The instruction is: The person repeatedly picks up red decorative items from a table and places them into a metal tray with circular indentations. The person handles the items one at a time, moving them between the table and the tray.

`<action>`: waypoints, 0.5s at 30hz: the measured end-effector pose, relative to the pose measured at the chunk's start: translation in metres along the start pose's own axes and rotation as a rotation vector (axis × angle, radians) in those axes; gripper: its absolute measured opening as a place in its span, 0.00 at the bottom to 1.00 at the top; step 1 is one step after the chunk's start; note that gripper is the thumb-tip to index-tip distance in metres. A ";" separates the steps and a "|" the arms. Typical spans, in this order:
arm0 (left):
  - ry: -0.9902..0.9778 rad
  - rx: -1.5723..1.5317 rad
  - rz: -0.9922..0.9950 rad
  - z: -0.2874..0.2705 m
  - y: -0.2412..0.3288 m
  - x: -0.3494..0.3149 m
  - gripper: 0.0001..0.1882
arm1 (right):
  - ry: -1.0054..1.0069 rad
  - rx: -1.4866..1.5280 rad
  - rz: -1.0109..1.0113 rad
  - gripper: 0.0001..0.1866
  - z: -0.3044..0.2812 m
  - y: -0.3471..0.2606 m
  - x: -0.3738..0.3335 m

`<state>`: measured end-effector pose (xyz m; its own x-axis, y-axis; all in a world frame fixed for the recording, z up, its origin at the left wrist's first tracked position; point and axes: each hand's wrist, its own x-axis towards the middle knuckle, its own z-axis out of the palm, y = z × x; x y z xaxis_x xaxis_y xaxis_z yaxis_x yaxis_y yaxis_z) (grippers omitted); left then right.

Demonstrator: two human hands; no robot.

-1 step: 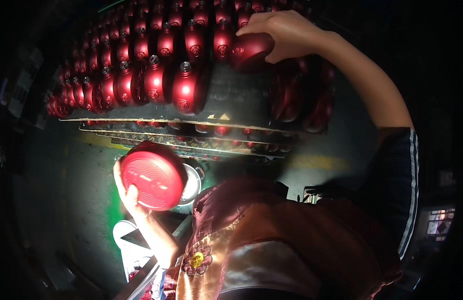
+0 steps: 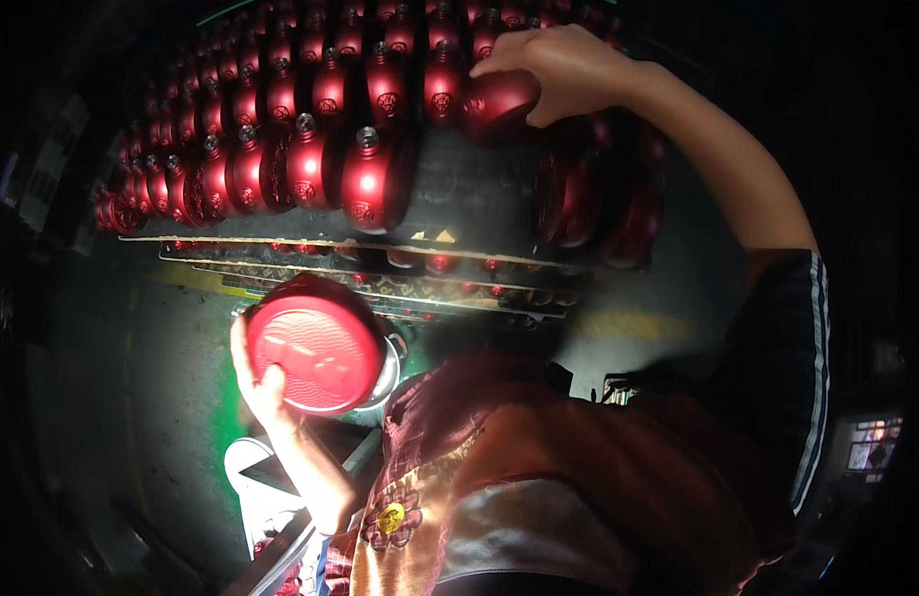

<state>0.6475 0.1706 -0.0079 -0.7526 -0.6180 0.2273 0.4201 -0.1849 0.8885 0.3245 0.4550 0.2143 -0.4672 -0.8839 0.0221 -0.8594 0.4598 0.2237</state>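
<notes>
My left hand (image 2: 271, 392) grips a red bottle (image 2: 315, 353), its broad ribbed bottom facing up toward me and brightly lit; the neck is hidden. Farther off at the upper right, my right hand (image 2: 559, 65) is closed around another red bottle (image 2: 497, 104), which leans over at the edge of the rows. Several matching glossy red bottles with clear threaded necks stand packed in rows; the nearest front one is a red bottle (image 2: 372, 184) left of a bare patch of the dark board (image 2: 469, 189).
More boards with red bottles lie stacked below, showing pale board edges (image 2: 340, 246). A round metal pan-like item (image 2: 388, 372) is partly hidden behind the left-hand bottle. A metal rail (image 2: 281, 561) stands at lower left. More bottles (image 2: 568, 199) stand in shadow at right.
The bottle in my left hand has shifted slightly to the right and turned a little, covering more of the round metal item. My right hand has barely moved.
</notes>
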 end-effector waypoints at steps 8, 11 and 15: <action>-0.255 0.404 0.151 0.142 -0.017 0.009 0.51 | -0.145 0.090 -0.222 0.37 0.051 0.065 0.035; -0.274 0.630 0.323 0.181 -0.036 0.024 0.51 | -0.158 0.128 -0.334 0.37 0.067 0.076 0.049; -0.213 0.861 0.414 0.216 -0.062 0.037 0.45 | -0.204 0.187 -0.502 0.35 0.082 0.088 0.061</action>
<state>0.4839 0.3241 0.0315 -0.7403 -0.3416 0.5790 0.2218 0.6890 0.6900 0.2031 0.4483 0.1550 -0.0075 -0.9719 -0.2354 -0.9998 0.0121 -0.0183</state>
